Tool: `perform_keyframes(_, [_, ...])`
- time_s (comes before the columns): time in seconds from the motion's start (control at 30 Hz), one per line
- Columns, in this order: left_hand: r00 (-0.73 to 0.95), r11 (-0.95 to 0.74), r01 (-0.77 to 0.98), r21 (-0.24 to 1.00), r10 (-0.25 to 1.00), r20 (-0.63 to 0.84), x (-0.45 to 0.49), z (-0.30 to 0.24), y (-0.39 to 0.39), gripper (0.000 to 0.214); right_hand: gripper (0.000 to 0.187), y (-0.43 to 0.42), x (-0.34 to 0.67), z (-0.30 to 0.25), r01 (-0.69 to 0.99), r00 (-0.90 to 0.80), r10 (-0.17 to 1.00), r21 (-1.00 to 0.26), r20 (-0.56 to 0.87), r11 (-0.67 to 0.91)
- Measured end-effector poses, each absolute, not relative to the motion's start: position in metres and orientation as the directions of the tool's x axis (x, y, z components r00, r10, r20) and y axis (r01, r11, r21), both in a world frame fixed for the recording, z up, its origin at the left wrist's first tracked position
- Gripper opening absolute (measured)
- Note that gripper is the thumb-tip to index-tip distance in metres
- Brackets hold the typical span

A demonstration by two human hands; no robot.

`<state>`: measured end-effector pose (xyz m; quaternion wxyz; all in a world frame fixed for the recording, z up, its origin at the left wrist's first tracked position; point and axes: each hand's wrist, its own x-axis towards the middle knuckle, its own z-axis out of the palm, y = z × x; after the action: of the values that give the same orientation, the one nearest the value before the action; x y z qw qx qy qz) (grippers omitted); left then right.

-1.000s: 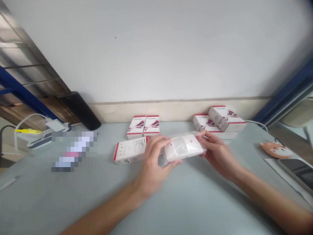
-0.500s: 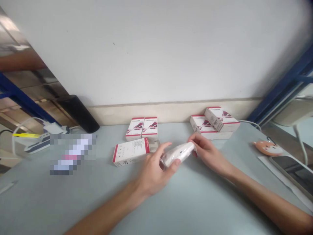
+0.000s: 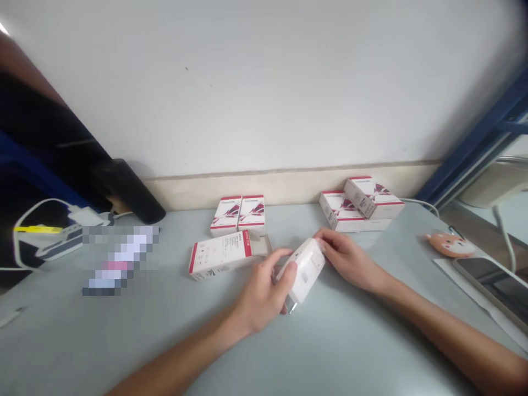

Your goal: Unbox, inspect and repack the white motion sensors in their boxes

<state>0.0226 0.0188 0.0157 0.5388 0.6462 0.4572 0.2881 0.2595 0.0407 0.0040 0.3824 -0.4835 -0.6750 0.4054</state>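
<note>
A white plastic device in a clear bag is held between both my hands just above the grey table. My left hand grips its near end with thumb and fingers closed round it. My right hand pinches its far end. A white-and-red box lies on its side just left of my left hand, its right end flap open.
Two upright red-and-white boxes stand by the wall, with two more stacked boxes at the right. A fox-shaped item and a phone lie far right. A power strip with cables and a black cylinder are at the left.
The bagged device has been turned over between my hands and brought lower, its flat back now facing up. Both hands dropped closer to the table.
</note>
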Motion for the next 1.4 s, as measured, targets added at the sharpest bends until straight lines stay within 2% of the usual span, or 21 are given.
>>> perform_keyframes(0.2, [0.432,-0.007,0.271,0.962,0.894,-0.115,0.023,0.015,0.019,0.056,0.037,0.040,0.261,0.003,0.397,-0.225,0.962,-0.888,0.152,0.233])
perform_keyframes(0.4, [0.425,0.006,0.263,0.965,0.897,-0.121,0.023,0.014,0.019,0.056,0.036,0.038,0.261,0.005,0.372,-0.198,0.963,-0.894,0.185,0.248])
perform_keyframes(0.57, [0.422,0.104,0.138,0.985,0.894,-0.153,0.025,0.021,0.020,0.052,0.036,0.037,0.260,0.007,0.367,-0.153,0.953,-0.881,0.262,0.300])
perform_keyframes(0.7, [0.467,0.205,0.055,0.977,0.860,-0.207,0.026,0.028,0.023,0.049,0.041,0.037,0.258,0.012,0.319,-0.138,0.962,-0.909,0.237,0.270])
perform_keyframes(0.87, [0.605,0.469,-0.099,0.878,0.729,-0.321,0.023,0.026,0.027,0.066,0.048,0.036,0.257,0.017,0.293,-0.134,0.976,-0.934,0.169,0.202])
perform_keyframes(1.0, [0.696,0.597,-0.220,0.772,0.650,-0.304,0.019,0.027,0.029,0.067,0.048,0.035,0.257,0.017,0.293,-0.122,0.973,-0.929,0.197,0.225])
perform_keyframes(1.1, [0.719,0.647,-0.331,0.687,0.644,-0.260,0.018,0.031,0.029,0.060,0.047,0.033,0.258,0.017,0.297,-0.113,0.972,-0.926,0.207,0.232])
perform_keyframes(1.23, [0.726,0.688,-0.401,0.605,0.641,-0.249,0.017,0.037,0.028,0.061,0.046,0.034,0.259,0.015,0.305,-0.126,0.969,-0.921,0.213,0.243])
perform_keyframes(1.4, [0.735,0.666,-0.429,0.611,0.650,-0.193,0.014,0.044,0.027,0.079,0.048,0.035,0.258,0.013,0.327,-0.120,0.980,-0.926,0.156,0.187])
